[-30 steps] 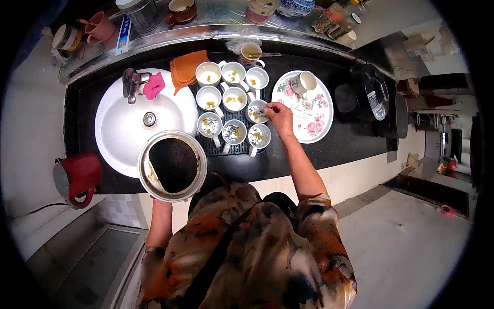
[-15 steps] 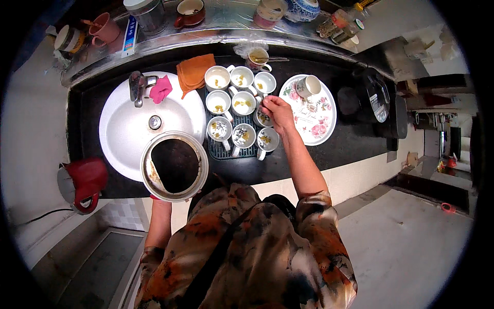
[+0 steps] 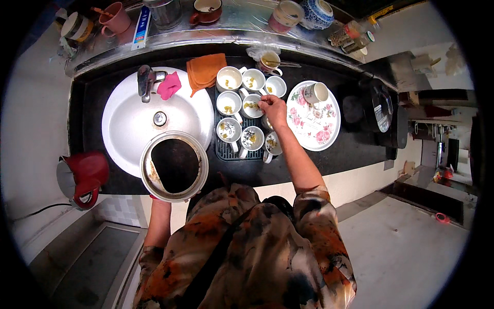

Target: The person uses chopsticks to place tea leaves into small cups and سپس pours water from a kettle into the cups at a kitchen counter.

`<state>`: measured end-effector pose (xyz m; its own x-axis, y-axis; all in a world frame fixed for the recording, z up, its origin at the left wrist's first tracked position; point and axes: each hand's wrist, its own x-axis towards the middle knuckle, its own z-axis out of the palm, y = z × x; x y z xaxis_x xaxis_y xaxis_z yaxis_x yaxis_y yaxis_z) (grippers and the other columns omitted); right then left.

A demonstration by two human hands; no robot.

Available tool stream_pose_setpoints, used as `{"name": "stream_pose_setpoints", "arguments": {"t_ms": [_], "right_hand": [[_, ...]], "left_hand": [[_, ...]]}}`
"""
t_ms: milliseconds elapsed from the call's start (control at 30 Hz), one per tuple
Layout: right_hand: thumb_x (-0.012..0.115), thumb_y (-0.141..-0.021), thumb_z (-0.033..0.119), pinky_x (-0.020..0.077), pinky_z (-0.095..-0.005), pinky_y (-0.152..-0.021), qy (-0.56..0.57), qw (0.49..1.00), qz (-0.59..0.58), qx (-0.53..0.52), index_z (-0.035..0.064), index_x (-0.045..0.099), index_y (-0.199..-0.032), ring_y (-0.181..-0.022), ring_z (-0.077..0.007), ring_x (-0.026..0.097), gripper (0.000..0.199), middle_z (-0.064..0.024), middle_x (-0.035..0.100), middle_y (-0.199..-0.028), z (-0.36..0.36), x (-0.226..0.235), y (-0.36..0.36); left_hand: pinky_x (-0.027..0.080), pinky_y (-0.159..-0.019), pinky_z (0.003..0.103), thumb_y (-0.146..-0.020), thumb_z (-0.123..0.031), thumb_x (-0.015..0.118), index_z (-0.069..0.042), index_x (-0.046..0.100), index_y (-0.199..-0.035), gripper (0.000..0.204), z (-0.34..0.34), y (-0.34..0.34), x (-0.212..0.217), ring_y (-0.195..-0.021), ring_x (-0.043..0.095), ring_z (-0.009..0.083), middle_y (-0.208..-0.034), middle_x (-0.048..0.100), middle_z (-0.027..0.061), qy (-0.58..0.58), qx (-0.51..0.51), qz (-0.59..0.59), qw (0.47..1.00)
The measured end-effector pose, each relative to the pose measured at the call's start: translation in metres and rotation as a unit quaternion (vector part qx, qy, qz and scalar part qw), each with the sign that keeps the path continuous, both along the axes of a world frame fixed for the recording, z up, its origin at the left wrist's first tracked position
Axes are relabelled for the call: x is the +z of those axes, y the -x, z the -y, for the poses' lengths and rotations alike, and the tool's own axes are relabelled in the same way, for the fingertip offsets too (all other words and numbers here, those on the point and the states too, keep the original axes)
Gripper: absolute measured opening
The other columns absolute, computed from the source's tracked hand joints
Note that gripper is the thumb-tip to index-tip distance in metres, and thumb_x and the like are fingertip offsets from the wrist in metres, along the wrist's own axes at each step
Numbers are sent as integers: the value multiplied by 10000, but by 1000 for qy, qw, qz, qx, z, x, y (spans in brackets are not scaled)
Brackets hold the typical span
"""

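Since a second ago, the right hand (image 3: 274, 110) has travelled from the near right cups to the far middle of the group, and its fingertips now pinch something small over a white ceramic cup with yellow-green bits inside (image 3: 251, 104). What is pinched is too small to tell. The left hand is hidden beneath a round steel pot with a dark inside (image 3: 174, 166), held at the near edge of the round white sink (image 3: 128, 108); its grip cannot be seen.

Nine white cups stand close together on a dark ribbed mat (image 3: 226, 150) on the black counter (image 3: 355, 149), just right of the sink. To do this well, the pinching fingers should stay low over the cup's mouth, so nothing falls between the touching rims, while the pot stays level.

To the right lies a round white plate with pink flowers (image 3: 321, 131), bearing one more cup. An orange folded cloth (image 3: 205, 71) and a pink cloth (image 3: 169, 85) lie at the far side by the tap. A red kettle (image 3: 85, 175) sits at near left.

On the far shelf, a long blue and white tube-shaped package (image 3: 140, 30) lies left of a steel canister (image 3: 165, 11). A blue and white patterned jar (image 3: 315, 12) stands farther right.
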<state>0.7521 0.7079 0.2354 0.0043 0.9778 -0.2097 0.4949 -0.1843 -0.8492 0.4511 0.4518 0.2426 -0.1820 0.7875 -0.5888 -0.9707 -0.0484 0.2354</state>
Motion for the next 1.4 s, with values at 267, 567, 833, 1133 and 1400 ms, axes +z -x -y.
{"name": "stream_pose_setpoints", "arguments": {"t_ms": [267, 567, 833, 1133, 1400], "right_hand": [[654, -685, 119, 443, -244, -497, -8, 999, 36, -12, 18, 639, -795, -496, -98, 547, 150, -56, 613, -618, 4, 10, 5], [632, -718, 91, 406, -212, -452, 10, 999, -16, -37, 9, 633, -765, -477, -68, 507, 95, -29, 592, -593, 7, 11, 9], [584, -762, 46, 381, -198, -444, 130, 962, -240, -17, -30, 603, -822, -483, -75, 473, 99, -25, 555, -600, 7, 42, 48], [536, -717, 22, 470, -286, -549, 2, 979, 81, 186, 8, 612, -914, -557, -167, 591, 212, -103, 610, -663, -1, 18, 79], [549, -749, 5, 486, -225, -528, 37, 988, 48, 141, -24, 602, -841, -557, -107, 582, 109, -61, 606, -670, -4, 12, 78]], "left_hand": [[281, -968, 383, -826, -521, 327, -68, 403, -1233, 614, -1, 8, -1, -1111, 402, 279, -1238, 418, 115, 0, 0, 2, 1000], [296, -962, 381, -827, -519, 329, -66, 415, -1225, 610, -2, 19, -5, -1099, 418, 278, -1226, 433, 116, -3, 7, 3, 1000], [308, -957, 380, -827, -518, 329, -64, 426, -1218, 606, 3, 31, -10, -1088, 433, 277, -1216, 447, 117, -6, 22, 2, 1000], [323, -950, 379, -828, -517, 331, -62, 437, -1209, 603, 6, 42, -14, -1076, 449, 276, -1204, 462, 117, -9, 35, 5, 999], [335, -945, 377, -829, -515, 332, -60, 448, -1202, 600, 8, 50, -16, -1065, 463, 275, -1193, 475, 118, -12, 44, 9, 999]]}}
